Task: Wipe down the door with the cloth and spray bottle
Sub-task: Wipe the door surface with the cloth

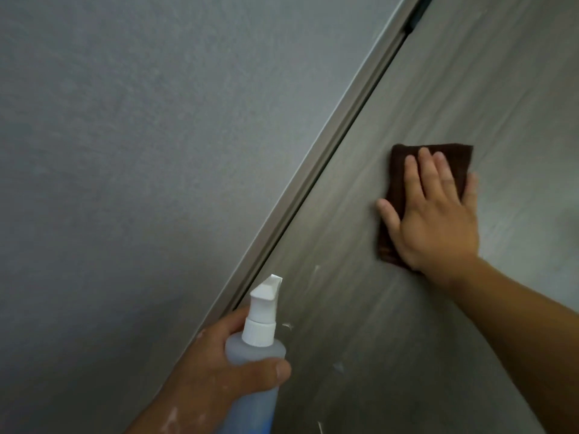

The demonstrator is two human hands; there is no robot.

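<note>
Door: the grey wood-grain door panel (pixel 407 324) fills the right side of the view, apart from the grey textured wall (pixel 125 151) behind the pale grey door frame strip (pixel 289 211).
Cloth: the dark brown folded cloth (pixel 399 161) lies flat on the door, well above the bottle.
Right hand: the right hand (pixel 438 214) presses the cloth with fingers straight and spread, palm flat.
Left hand: the left hand (pixel 213 364) is curled round the translucent spray bottle with white pump nozzle (pixel 255 346), thumb across its body, nozzle pointing up toward the door.
Marks: small white flecks (pixel 287 326) dot the door beside the nozzle and lower down.
Step in hand: probably wiping the upper panel, with the lower flecked part not yet done.
Doing it well: keep the whole palm on the cloth so that it does not bunch; stroke along the grain in overlapping passes; work downward toward the flecks.
Spray advice: mist the flecked patch lightly, then rub.
Risk: a dry cloth may slide under the hands or smear.
</note>
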